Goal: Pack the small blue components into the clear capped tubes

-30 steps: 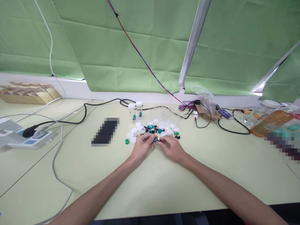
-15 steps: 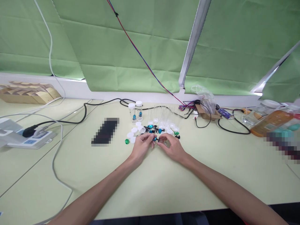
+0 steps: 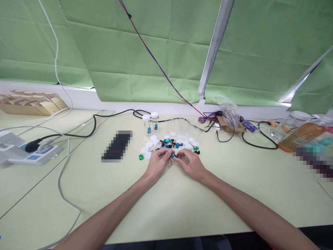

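Observation:
Between thumb and fingers, my left hand [image 3: 158, 162] pinches a small shiny blue part [image 3: 172, 155]. My right hand [image 3: 191, 163] is closed on a small black piece [image 3: 176, 156] that meets the blue part; whether the two are joined I cannot tell. Just beyond my fingers lies a pile of white round caps [image 3: 149, 144], blue parts [image 3: 167, 140] and black bits. A green part [image 3: 141, 157] rests left of my left hand, and other green pieces [image 3: 196, 148] lie beyond my right hand. Two capped clear tubes [image 3: 155, 126] stand behind, each with a blue part inside.
Clear open tubes [image 3: 183, 126] stand behind the pile. To the left are a pixelated dark rectangle [image 3: 117, 146] and a power strip [image 3: 39, 154] with cables. A cardboard box [image 3: 230, 126] with a plastic bag and an orange bottle [image 3: 296, 137] are to the right.
Almost nothing differs. The blue part and black piece have shifted very slightly in my fingers; both hands stay in the same place.

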